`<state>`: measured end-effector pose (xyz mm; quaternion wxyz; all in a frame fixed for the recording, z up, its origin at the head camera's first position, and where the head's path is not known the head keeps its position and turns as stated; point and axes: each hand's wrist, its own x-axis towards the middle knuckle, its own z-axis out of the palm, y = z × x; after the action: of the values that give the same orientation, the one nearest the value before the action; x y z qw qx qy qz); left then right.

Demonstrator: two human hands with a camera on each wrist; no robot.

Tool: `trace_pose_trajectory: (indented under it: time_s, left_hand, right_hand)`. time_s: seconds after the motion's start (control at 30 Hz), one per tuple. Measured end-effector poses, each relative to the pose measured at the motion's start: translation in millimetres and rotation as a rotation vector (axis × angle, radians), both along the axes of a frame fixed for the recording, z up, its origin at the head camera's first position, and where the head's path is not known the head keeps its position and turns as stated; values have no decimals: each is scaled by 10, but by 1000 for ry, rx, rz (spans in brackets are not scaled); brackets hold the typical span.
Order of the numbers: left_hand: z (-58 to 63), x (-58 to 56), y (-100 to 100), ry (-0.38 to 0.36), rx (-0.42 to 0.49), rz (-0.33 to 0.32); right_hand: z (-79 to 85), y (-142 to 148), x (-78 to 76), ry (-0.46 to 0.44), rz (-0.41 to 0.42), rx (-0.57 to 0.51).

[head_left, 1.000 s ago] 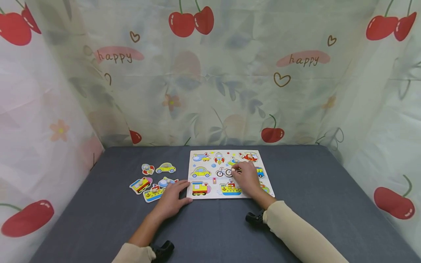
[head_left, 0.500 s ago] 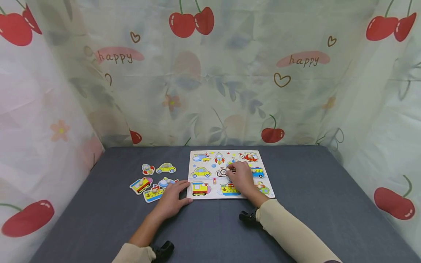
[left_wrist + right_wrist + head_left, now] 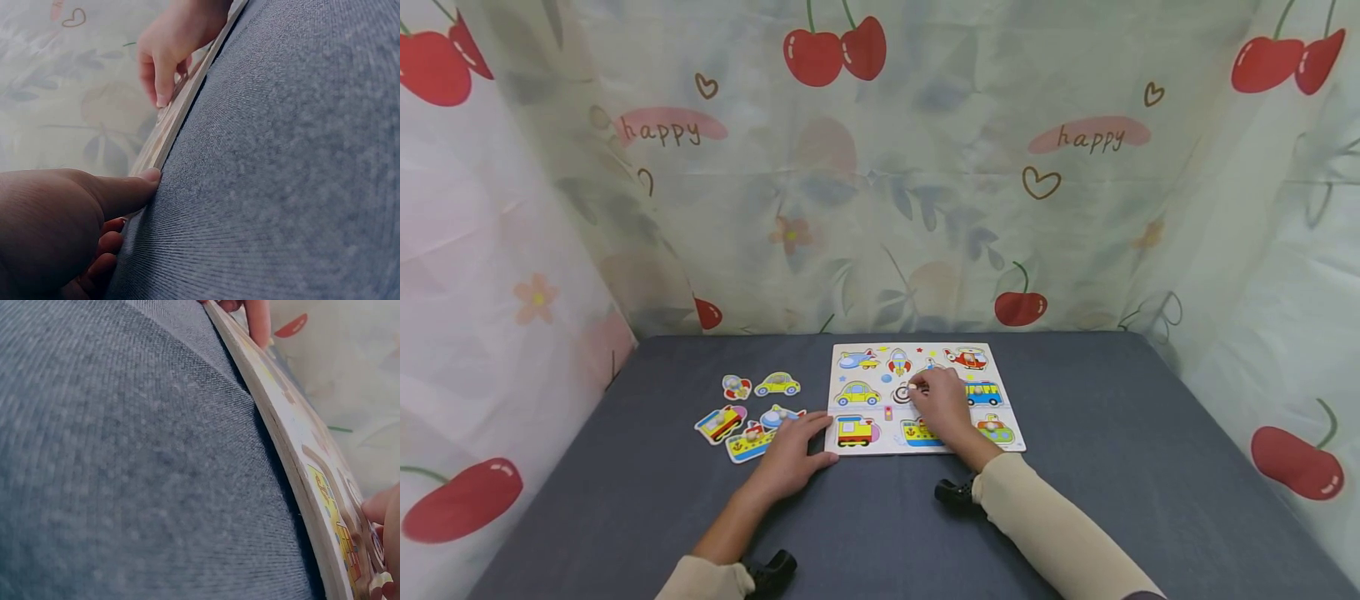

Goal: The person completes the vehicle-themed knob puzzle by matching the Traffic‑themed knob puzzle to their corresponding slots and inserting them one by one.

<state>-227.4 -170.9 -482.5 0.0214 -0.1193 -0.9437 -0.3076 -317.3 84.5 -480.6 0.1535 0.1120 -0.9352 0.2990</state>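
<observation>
A wooden peg puzzle board (image 3: 842,452) with printed vehicles lies on the dark table. Over its middle, my right hand (image 3: 943,406) pinches the pale knob of a bicycle puzzle piece (image 3: 902,393); the hand hides most of the piece. In the right wrist view, the right fingertips (image 3: 377,505) are low over the board beside the printed ship. My left hand (image 3: 793,452) lies at the board's near left corner. Its thumb (image 3: 134,190) touches the board's edge in the left wrist view, and its fingers reach along the left side.
Left of the board lie loose pieces: a rocket (image 3: 737,387), a yellow car (image 3: 777,383), a train (image 3: 721,424), a ship (image 3: 748,444) and a blue aircraft-like piece (image 3: 777,416). The ship and blue piece are close to the left hand. A cherry-print curtain (image 3: 880,208) surrounds the table.
My right hand has slid left across the board with the bicycle piece, uncovering the blue bus and the green vehicle on the right. The left hand has stayed at the corner.
</observation>
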Motion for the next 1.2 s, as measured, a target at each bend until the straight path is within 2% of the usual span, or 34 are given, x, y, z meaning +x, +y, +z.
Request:
trace_pose_trajectory:
  time_s: [0.5,0.9,1.07,1.2]
  left_hand:
    - [-10,-3,-2,1,2,-7]
    - [4,-8,-8,6,-6,-12]
    - [3,-3,-13,18,-9,-21]
    - [5,5,-13,8,-8,-25]
  right_hand:
    - [-34,-9,18,25,52,96]
    - [-61,-30,20,54,44,188]
    - [-60,-32,28,62,45,178]
    - [-31,-16,50,35,53,160]
